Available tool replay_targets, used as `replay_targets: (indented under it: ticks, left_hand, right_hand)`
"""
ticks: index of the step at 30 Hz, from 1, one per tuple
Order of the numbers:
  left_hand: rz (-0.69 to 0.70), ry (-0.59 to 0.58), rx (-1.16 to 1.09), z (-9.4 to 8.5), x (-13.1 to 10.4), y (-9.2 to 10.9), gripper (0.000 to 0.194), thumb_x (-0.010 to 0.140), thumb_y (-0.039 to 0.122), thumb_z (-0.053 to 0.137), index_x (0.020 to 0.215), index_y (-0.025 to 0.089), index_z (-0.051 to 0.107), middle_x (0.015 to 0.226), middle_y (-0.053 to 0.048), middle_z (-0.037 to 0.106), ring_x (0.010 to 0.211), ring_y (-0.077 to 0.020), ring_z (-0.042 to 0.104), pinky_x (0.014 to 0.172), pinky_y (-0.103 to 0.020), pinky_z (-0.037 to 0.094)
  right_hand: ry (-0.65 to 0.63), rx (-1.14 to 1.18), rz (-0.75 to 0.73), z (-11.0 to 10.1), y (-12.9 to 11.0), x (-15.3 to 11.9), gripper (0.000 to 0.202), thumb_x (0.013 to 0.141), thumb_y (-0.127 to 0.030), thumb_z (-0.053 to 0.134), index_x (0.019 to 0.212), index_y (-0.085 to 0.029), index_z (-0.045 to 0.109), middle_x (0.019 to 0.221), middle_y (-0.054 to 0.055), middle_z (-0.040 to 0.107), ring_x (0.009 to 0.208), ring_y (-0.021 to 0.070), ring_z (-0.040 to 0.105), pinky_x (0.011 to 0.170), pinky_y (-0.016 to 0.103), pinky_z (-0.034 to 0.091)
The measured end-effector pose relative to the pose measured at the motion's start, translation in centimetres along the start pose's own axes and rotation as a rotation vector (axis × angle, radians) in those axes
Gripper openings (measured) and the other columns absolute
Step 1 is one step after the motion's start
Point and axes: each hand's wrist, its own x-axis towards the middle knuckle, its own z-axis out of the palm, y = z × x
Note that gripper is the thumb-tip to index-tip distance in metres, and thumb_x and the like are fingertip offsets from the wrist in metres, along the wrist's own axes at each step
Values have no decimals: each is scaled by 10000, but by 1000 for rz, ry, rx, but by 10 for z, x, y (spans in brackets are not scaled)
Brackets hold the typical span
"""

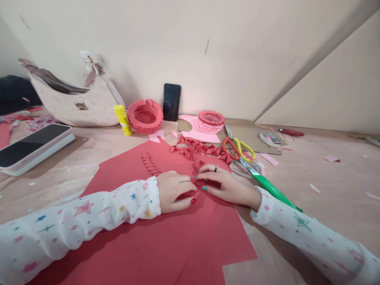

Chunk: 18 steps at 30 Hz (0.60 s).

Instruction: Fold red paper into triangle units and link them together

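My left hand [176, 192] rests on a large red paper sheet [208, 237], its fingers bent and closed on a small red folded paper piece that they mostly hide. Facing it, my right hand [227, 184] has its fingertips pinched toward the same spot, with red folded paper [215, 183] under the curved fingers. A short interlocked strip of red folded pieces [150, 164] lies just beyond my left hand. Loose red folded paper pieces [196, 147] are heaped beyond both hands.
Scissors [237, 148] and a green-handled cutter [273, 188] lie right of my right hand. Behind stand a yellow glue stick [123, 120], a red paper ring bowl [145, 116], a red-and-pink ring [210, 122] and a phone [171, 102]. A handbag [77, 99] and another phone [35, 146] are left.
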Motion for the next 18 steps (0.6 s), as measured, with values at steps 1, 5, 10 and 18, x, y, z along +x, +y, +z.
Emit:
replay_targets:
  ticks: [1,5,10,18]
  left_hand:
    - [1,2,-1,0,0,0,257,784,327,363,922,171,513,769,-29,560,646,-135,509,606,-264,329]
    - [1,23,-2,-1,0,1,256,782,311,361,937,167,505,785,-30,561,662,-136,512,606,-265,332]
    - [-14,35,17,-2,0,2,254,756,269,381,955,159,495,777,-29,560,632,-129,504,585,-260,336]
    - [-12,25,25,-2,-1,2,290,759,284,373,1009,176,474,764,-17,558,611,-128,517,544,-251,341]
  right_hand:
    - [5,-5,2,0,0,0,223,775,-193,451,980,-177,536,1022,76,476,956,129,468,838,254,375]
    - [-11,36,-7,0,1,1,159,781,-180,441,899,-167,547,926,60,508,888,118,488,799,244,393]
    - [-11,101,26,-1,1,0,117,785,-169,436,841,-160,538,827,34,561,768,103,512,704,218,415]
    - [-24,102,37,-2,5,-3,192,787,-139,411,877,-175,577,831,16,603,750,88,539,696,189,407]
